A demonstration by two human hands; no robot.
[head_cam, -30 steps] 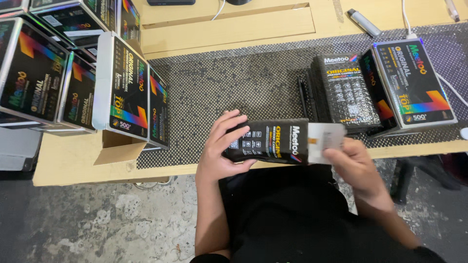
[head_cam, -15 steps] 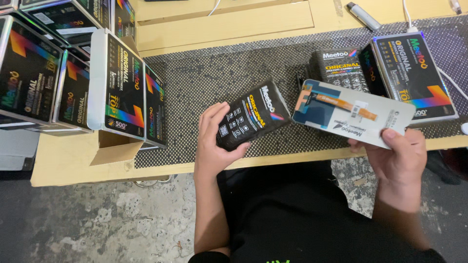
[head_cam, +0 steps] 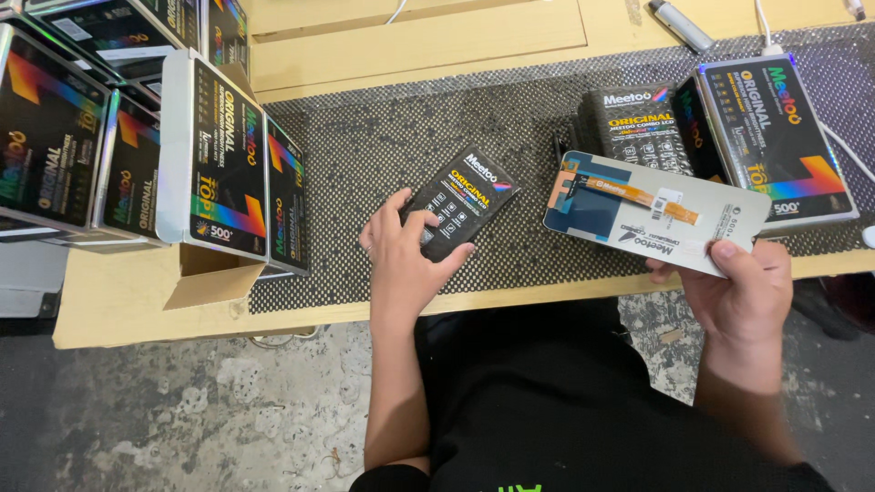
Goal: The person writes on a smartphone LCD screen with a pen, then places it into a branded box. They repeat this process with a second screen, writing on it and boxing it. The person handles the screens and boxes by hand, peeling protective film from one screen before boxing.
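Observation:
My left hand (head_cam: 408,253) grips a slim black box (head_cam: 461,199) with orange and white print, holding it low over the dark perforated mat (head_cam: 365,155). My right hand (head_cam: 743,282) holds a flat grey display panel (head_cam: 658,216) by its lower right corner; the panel's back faces up, showing an orange ribbon cable and a dark blue patch. The panel hovers over the table's front edge, to the right of the black box.
Upright black boxes with rainbow print (head_cam: 228,169) crowd the left, beside an open cardboard flap (head_cam: 208,273). More black boxes (head_cam: 770,128) lie at the right. A grey marker-like object (head_cam: 682,25) and white cables (head_cam: 848,150) are at the back right. The wooden table edge (head_cam: 547,292) runs in front.
The panel has come out of the black box. My right hand carried it to the right while my left hand tilted the box and lowered it toward the mat.

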